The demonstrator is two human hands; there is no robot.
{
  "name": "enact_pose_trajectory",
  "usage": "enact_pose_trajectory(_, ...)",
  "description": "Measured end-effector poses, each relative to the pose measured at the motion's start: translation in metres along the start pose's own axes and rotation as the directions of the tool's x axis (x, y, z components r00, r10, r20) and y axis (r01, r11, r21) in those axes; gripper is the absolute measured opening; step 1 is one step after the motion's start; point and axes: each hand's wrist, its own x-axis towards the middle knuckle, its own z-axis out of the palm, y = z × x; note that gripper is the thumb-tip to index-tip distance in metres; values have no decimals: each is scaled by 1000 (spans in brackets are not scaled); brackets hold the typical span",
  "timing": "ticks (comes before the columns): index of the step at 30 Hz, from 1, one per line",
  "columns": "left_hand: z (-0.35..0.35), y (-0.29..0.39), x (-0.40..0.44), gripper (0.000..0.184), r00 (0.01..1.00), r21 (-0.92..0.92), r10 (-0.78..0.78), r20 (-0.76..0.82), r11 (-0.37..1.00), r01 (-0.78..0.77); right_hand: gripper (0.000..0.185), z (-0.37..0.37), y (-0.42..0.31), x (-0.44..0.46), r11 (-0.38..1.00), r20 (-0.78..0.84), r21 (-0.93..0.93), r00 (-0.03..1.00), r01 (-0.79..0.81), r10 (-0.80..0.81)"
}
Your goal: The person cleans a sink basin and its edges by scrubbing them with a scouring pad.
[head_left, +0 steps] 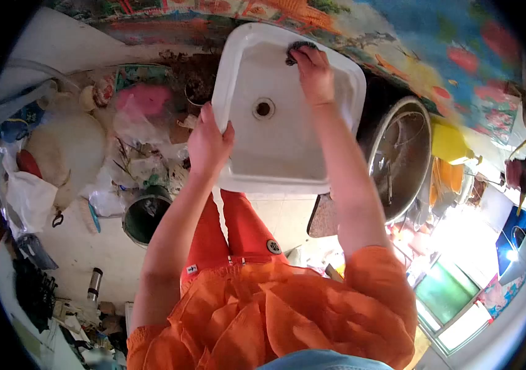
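A white sink basin (275, 183) with a round drain hole (263, 110) is in front of me, its inside facing up toward me. My left hand (209, 145) is closed around the basin's left rim, thumb over the inner edge. Near the far right inner wall, my right hand (314, 75) pinches a dark scouring pad (300, 45) that looks like steel wool. The pad touches the inside of the basin near its far edge. The fingers partly cover it.
To the basin's right stands a large round metal pot (424, 139), with a yellow jug (451, 143) beyond it. On the left are a dark green bucket (146, 214), plastic bags (32, 200) and a pink bag (144, 98). A colourful patterned covering (423, 49) lies behind the basin.
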Motion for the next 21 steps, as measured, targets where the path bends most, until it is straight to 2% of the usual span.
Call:
enact_pose_trajectory(1, 1, 0, 0, 52, 1000, 13, 22, -16, 1000, -22, 22, -12, 16, -2, 995, 103, -34, 990, 98, -94)
enact_pose_trajectory(2, -2, 4, 0, 53, 1000, 4, -14, 0, 1000, 14, 18, -29, 26, -2, 990, 276, -130, 961, 57, -19)
enact_pose_trajectory(4, -2, 3, -1, 53, 1000, 7, 5, -12, 1000, -5, 21, -61, 48, 3, 954, 522, -298, 844, 43, 125)
enact_pose_trajectory(5, -1, 2, -2, 53, 1000, 8, 15, -19, 1000, -15, 25, -61, 72, -11, 781, 518, -551, 854, 294, 43)
enact_pose_trajectory(7, -3, 2, -2, 52, 1000, -28, -2, -8, 1000, 1, 29, -75, 87, -30, 889, 478, -458, 845, 8, 239)
enact_pose_trajectory(10, -6, 6, -1, 53, 998, -46, -45, 35, 998, 47, 32, -82, 60, -82, 782, 370, -595, 800, -186, 472)
enact_pose_trajectory(11, -7, 7, 0, 54, 996, -47, -71, 53, 996, 73, 30, -81, 44, -96, 793, 310, -547, 816, -268, 489)
enact_pose_trajectory(13, -7, 7, 0, 53, 993, -53, -94, 66, 994, 98, 30, -71, 36, -109, 732, 317, -674, 856, -100, 409)
enact_pose_trajectory(16, -7, 7, -2, 53, 992, -45, -101, 72, 994, 104, 30, -48, 48, -65, 740, 344, -672, 869, -37, 356)
enact_pose_trajectory(20, -9, 6, 0, 53, 993, -36, -88, 76, 995, 91, 25, -48, 46, -84, 814, 230, -542, 894, -211, 385)
enact_pose_trajectory(21, -8, 6, 3, 53, 994, -47, -81, 69, 995, 85, 24, -44, 50, -91, 855, 243, -488, 914, -174, 324)
